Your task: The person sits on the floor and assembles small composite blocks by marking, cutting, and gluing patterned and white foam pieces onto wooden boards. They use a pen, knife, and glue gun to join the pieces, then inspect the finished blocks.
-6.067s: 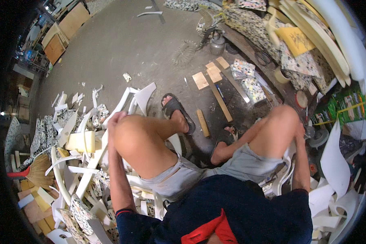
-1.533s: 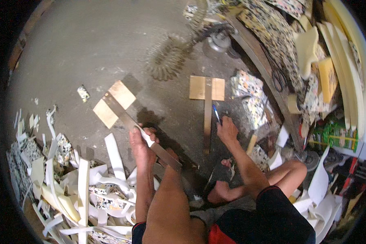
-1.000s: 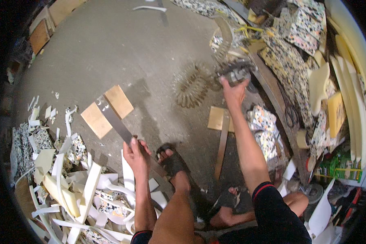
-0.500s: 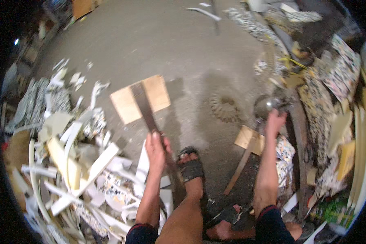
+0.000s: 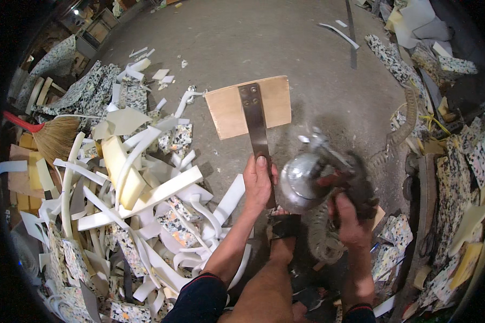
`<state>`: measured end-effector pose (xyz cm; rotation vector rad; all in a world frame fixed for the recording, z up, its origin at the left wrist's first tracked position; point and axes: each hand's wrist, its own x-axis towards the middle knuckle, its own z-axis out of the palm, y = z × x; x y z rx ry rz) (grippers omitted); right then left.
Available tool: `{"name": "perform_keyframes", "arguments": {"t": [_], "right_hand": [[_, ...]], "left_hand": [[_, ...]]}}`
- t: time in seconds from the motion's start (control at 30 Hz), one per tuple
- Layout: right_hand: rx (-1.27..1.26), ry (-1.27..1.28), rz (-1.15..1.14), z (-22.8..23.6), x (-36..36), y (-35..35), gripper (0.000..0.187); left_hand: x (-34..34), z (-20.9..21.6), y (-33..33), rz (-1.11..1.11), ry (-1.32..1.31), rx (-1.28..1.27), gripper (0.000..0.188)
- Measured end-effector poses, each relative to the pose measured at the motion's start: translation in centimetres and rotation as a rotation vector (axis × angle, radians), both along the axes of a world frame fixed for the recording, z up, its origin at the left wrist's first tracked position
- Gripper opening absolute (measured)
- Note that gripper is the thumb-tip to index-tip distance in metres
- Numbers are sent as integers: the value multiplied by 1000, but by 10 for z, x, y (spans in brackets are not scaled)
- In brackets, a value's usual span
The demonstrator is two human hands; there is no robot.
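My left hand (image 5: 258, 183) is closed round a dark flat metal bar (image 5: 257, 126). A pale thin wooden board (image 5: 225, 110) is fixed across the bar's far end, with several rivets or screw heads showing there. To its right, my right hand (image 5: 353, 218) grips the handle of a spray gun (image 5: 302, 180) with a round silvery metal cup. The gun is close to the bar, a little below the board, and its nozzle end is blurred by motion. A coiled hose (image 5: 322, 231) hangs under the gun; where it joins is hidden.
Foam strips and offcuts (image 5: 161, 199) pile up at the left, beside a broom (image 5: 59, 137) with a red handle. Speckled foam sheets (image 5: 452, 177) line the right side. More coiled hose (image 5: 407, 116) runs along the concrete floor (image 5: 253, 43). My sandalled foot (image 5: 283, 226) is below the board.
My right hand has lifted the spray gun from the right side and brought it left, near the bar. My left hand keeps hold of the bar, and the head view has shifted.
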<state>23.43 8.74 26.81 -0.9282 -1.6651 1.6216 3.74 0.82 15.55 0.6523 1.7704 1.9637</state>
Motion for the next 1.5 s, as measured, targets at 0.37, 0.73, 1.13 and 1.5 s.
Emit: {"name": "perform_keyframes", "arguments": {"t": [0.37,0.73,1.13,1.5], "right_hand": [[164,60,237,29,-54,10,69],[100,19,215,37,-61,6,69],[25,72,167,25,-60,-1,66],[6,-35,280,18,-50,-1,55]], "left_hand": [[-15,-2,-2,121,223,-4,40],[-22,2,-16,27,-246,58,42],[-31,-9,-17,107,-172,113,36],[-28,-3,-14,112,-64,78,37]]}}
